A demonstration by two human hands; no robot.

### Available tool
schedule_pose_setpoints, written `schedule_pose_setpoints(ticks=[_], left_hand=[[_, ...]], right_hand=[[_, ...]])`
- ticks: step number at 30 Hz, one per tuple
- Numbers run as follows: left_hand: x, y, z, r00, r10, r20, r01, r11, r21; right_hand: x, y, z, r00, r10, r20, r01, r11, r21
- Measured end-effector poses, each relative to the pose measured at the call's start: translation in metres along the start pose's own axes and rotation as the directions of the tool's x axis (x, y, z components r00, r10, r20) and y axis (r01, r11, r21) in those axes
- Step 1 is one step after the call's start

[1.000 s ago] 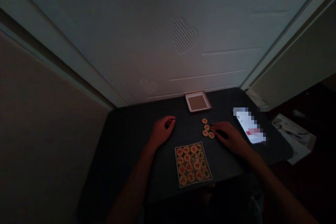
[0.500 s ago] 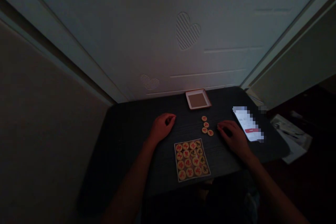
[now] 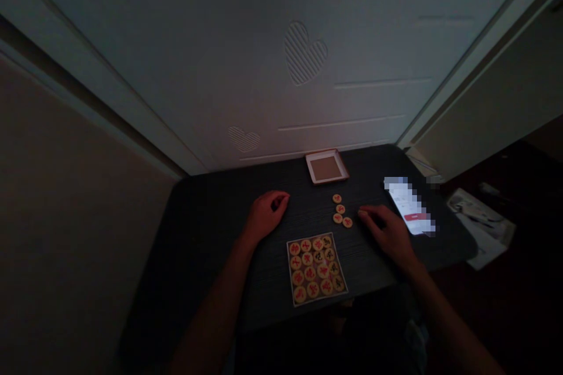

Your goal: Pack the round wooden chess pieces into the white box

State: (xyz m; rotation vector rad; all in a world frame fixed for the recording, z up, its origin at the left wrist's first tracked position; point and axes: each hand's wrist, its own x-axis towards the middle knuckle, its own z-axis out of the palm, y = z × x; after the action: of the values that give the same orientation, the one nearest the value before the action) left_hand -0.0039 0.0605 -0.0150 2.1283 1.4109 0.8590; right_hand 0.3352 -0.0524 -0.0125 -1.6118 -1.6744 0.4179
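On the dark tabletop, my left hand (image 3: pixel 267 215) rests with its fingers curled and the thumb and fingertips brought together, nothing visible in them. Across from it lies my right hand (image 3: pixel 386 232), also curled, its fingertips just right of several loose Chinese chess pieces (image 3: pixel 340 209) with red characters. A shallow square box (image 3: pixel 288 269) between my forearms holds rows of round wooden pieces, most marked red and some, mainly along its right side, marked black. Behind the loose pieces sits an open box lid (image 3: pixel 309 172) with a brown inside and white inner walls.
A lit phone (image 3: pixel 407 202) lies on the table (image 3: pixel 211 217) to the right of my right hand, partly pixelated. Beyond the table's back edge rises a white panel (image 3: pixel 176 41) with embossed hearts. White items (image 3: pixel 484 225) lie below the right edge. The light is dim.
The whole view has shifted slightly, so everything appears a little farther left. Both hands, the loose pieces, the box and the lid keep their places relative to one another.
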Motion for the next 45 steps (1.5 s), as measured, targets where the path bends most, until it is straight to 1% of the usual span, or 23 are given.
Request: schedule_pose_setpoints(ticks=[7,11,15,18,20,23,26,28,30,32,33,35,39,43,45], left_hand=[[0.0,0.0,0.0,1.0,-0.003,0.004,0.003,1.0,0.009],[0.0,-0.001,0.0,1.0,0.005,0.002,-0.005,1.0,0.01],[0.0,-0.002,0.001,1.0,0.011,0.0,-0.011,1.0,0.012],[0.0,-0.002,0.001,1.0,0.016,0.001,-0.016,1.0,0.014],[0.0,-0.002,0.001,1.0,0.019,0.001,-0.019,1.0,0.015],[0.0,-0.002,0.001,1.0,0.022,0.0,-0.022,1.0,0.013],[0.0,-0.003,0.001,1.0,0.015,-0.004,-0.015,1.0,0.01],[-0.001,-0.003,0.002,1.0,0.01,-0.005,-0.01,1.0,0.009],[-0.001,-0.002,0.002,1.0,0.009,-0.003,-0.009,1.0,0.006],[0.0,-0.003,0.002,1.0,0.011,0.001,-0.011,1.0,0.004],[0.0,-0.003,0.002,1.0,0.013,0.002,-0.013,1.0,0.005],[0.001,-0.003,0.002,1.0,0.016,0.002,-0.016,1.0,0.008],[0.001,-0.003,0.002,1.0,0.023,0.002,-0.023,1.0,0.009],[0.001,-0.002,0.001,1.0,0.022,0.003,-0.022,1.0,0.011],[0.0,-0.002,0.001,1.0,0.02,0.004,-0.02,1.0,0.011]], right_hand=[[-0.001,0.001,0.002,0.998,0.063,-0.021,-0.06,0.99,0.13],[0.0,0.002,0.004,0.998,0.069,-0.005,-0.068,0.987,0.148],[0.0,0.002,0.005,0.999,0.049,-0.009,-0.047,0.986,0.16],[0.001,0.001,0.004,0.999,0.037,-0.03,-0.032,0.986,0.164],[0.001,-0.001,0.003,0.997,0.057,-0.054,-0.046,0.983,0.178],[-0.005,-0.009,0.002,0.99,0.122,-0.072,-0.103,0.968,0.227],[-0.016,-0.025,0.006,0.986,0.162,-0.05,-0.141,0.947,0.289],[-0.026,-0.04,0.011,0.986,0.164,-0.004,-0.155,0.938,0.309],[-0.036,-0.056,0.019,0.986,0.144,0.082,-0.162,0.943,0.292],[-0.044,-0.071,0.028,0.985,0.111,0.133,-0.143,0.954,0.262],[-0.048,-0.076,0.034,0.987,0.086,0.135,-0.118,0.961,0.251],[-0.051,-0.084,0.044,0.995,0.038,0.097,-0.059,0.973,0.225],[-0.053,-0.085,0.058,0.998,-0.056,0.012,0.053,0.987,0.149],[-0.052,-0.081,0.062,0.986,-0.166,0.01,0.164,0.981,0.105],[-0.052,-0.081,0.062,0.983,-0.182,0.01,0.18,0.98,0.086]])
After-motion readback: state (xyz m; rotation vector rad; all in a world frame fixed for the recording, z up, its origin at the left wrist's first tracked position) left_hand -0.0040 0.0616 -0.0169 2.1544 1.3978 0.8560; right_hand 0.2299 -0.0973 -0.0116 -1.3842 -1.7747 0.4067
